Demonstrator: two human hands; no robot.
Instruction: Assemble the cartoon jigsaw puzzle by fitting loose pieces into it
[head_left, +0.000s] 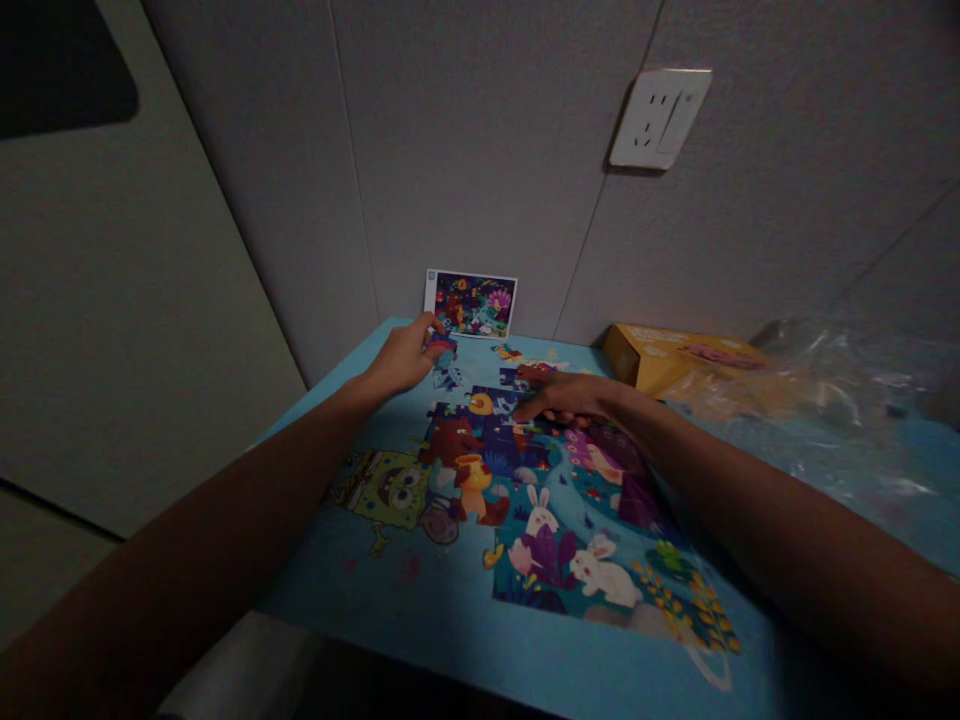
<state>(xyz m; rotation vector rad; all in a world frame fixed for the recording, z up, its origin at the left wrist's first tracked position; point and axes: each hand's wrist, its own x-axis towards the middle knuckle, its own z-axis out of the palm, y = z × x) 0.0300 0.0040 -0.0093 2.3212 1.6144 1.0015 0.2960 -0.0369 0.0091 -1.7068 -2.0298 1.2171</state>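
Observation:
My left hand [406,357] is at the far left of the blue tabletop [352,590], its fingers closed on a dark jigsaw puzzle piece [444,346] with red and teal on it. Just below that piece lies another loose piece [448,378]. My right hand [577,393] rests over the top of the partly joined jigsaw puzzle [517,450], thumb and forefinger apart and touching pieces, the other fingers curled. The puzzle shows a bear, a fox and white rabbits; my right hand and forearm hide part of its upper right.
A small reference picture card [474,304] leans against the wall at the back. A yellow box [660,355] and crumpled clear plastic [810,400] lie at the right. A cartoon figure [390,488] is printed on the tabletop. A socket [660,118] is on the wall.

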